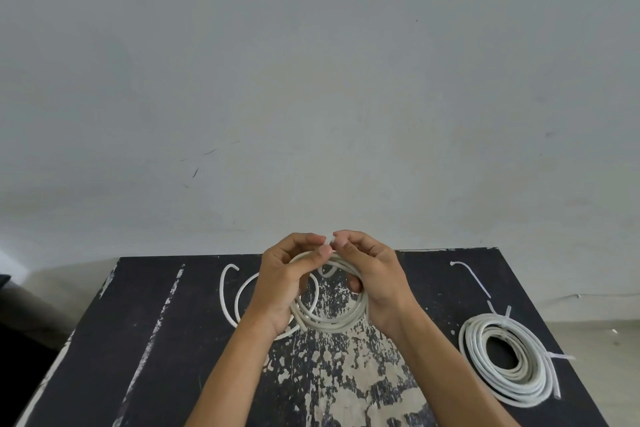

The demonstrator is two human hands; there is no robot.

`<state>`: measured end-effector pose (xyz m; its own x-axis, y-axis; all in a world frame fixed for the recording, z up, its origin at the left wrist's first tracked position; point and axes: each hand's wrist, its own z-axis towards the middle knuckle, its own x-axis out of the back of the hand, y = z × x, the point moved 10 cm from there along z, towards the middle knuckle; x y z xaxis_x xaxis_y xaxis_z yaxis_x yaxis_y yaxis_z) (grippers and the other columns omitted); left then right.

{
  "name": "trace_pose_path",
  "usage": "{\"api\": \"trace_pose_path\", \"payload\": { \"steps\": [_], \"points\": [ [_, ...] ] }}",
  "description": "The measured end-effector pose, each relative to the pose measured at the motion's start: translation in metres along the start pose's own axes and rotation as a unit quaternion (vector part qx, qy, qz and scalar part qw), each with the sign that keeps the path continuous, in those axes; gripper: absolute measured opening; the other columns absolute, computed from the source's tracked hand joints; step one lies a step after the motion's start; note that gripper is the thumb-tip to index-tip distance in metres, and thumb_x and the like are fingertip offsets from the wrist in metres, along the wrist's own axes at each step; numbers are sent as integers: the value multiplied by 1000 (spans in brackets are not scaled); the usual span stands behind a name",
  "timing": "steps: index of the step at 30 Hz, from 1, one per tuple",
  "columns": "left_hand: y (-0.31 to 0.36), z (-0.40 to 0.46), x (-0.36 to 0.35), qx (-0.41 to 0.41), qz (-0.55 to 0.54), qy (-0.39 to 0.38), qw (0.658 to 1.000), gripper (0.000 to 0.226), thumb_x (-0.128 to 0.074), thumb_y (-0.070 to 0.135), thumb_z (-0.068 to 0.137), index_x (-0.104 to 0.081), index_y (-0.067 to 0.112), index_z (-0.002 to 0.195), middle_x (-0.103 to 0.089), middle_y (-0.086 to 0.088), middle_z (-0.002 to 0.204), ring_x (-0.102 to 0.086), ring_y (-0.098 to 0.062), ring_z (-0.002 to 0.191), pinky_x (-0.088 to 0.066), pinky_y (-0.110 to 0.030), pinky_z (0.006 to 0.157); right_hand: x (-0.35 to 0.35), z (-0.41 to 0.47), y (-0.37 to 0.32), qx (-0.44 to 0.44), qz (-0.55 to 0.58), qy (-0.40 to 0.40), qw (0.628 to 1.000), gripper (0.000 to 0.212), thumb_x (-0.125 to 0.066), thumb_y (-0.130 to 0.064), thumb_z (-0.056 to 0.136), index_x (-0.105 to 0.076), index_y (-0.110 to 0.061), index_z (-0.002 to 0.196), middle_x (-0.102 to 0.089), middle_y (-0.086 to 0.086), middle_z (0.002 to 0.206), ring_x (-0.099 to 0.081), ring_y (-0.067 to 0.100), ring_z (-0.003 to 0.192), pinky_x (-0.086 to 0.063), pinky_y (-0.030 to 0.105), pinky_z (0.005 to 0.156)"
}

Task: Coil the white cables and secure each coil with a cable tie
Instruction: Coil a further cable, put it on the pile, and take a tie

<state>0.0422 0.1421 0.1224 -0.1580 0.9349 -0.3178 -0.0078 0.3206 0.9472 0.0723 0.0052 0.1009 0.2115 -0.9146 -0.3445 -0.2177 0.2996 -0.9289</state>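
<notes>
Both hands raised over the dark table (180, 340): left hand (282, 282) and right hand (372, 279) pinch a cable tie (330, 240) atop the held coil (332, 317), which hangs toward the wrists; a tied coil (507, 359) lies well right.

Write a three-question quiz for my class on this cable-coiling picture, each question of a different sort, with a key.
1. True or false: the finished coil at the table's right already carries cable ties.
2. Multiple choice: the spare cable tie lies (A) inside the finished coil, (B) on the table beyond that coil, (C) under the left hand.
3. Fill in: both hands hold the coil in progress and pinch a small white piece at its ____ side.

Key: 1 true; 2 B; 3 far. The right hand meets the left there.
</notes>
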Motion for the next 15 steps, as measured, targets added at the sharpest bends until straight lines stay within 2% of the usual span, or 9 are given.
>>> {"api": "trace_pose_path", "payload": {
  "steps": [5,8,10,12,15],
  "points": [
    [-2,2,2,5,1,8,1000,20,-80,6,71,-74,-1,89,-70,1,62,-56,0,41,-41,-7,43,3,3,5,-15,53,16,998,23,-78,-35,78,-79,-20,96,-74,-1,91,-46,10,55,-39,19,40],
    [-3,4,3,5,16,9,1000,10,-79,0,77,-77,1,86,-70,3,60,-57,0,42,-40,-7,43,3,3,6,-9,40,16,999,25,-78,-38,77,-79,-22,97,-70,1,87,-46,10,55,-38,19,41],
    [-3,4,2,5,22,10,1000,10,-81,3,74,-79,4,83,-71,2,62,-58,0,43,-41,-7,44,3,3,6,-7,31,14,999,29,-79,-39,76,-79,-22,99,-66,4,84,-45,10,56,-37,20,42],
    [-2,4,2,6,22,9,1000,13,-84,11,68,-81,8,81,-75,-4,71,-63,-2,51,-45,-9,49,3,3,6,-6,24,10,1000,30,-79,-39,76,-79,-21,99,-66,6,85,-47,11,57,-37,20,42],
    [-2,5,2,-3,35,3,999,18,-87,18,69,-78,14,84,-77,-9,84,-71,-14,72,-53,-17,62,2,3,8,-13,19,-4,1000,27,-79,-37,78,-79,-18,96,-67,10,85,-45,10,55,-37,20,42]
  ]
}}
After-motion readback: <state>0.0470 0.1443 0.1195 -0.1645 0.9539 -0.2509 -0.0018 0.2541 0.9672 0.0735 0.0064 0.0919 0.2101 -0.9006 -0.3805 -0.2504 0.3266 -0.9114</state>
